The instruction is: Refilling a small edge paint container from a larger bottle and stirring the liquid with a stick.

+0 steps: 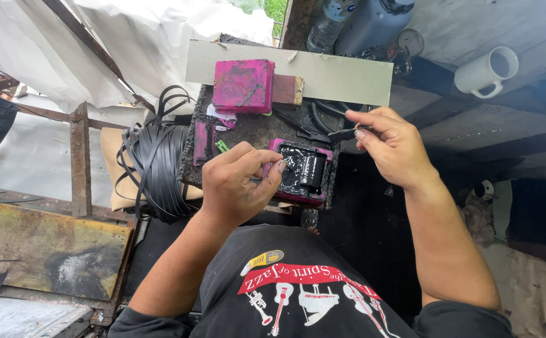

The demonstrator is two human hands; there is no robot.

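The left hand pinches a thin strip over the pink tray of black paste at centre; the right hand, at two o'clock, pinches a black strip. Many strips at nine o'clock lie untouched.

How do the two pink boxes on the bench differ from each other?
The far pink box is closed, its top stained but mostly pink; the near pink box is open and full of glossy black material. No hand touches the far pink box; the left hand rests at the near pink box. Both are pink, dirty and roughly rectangular.
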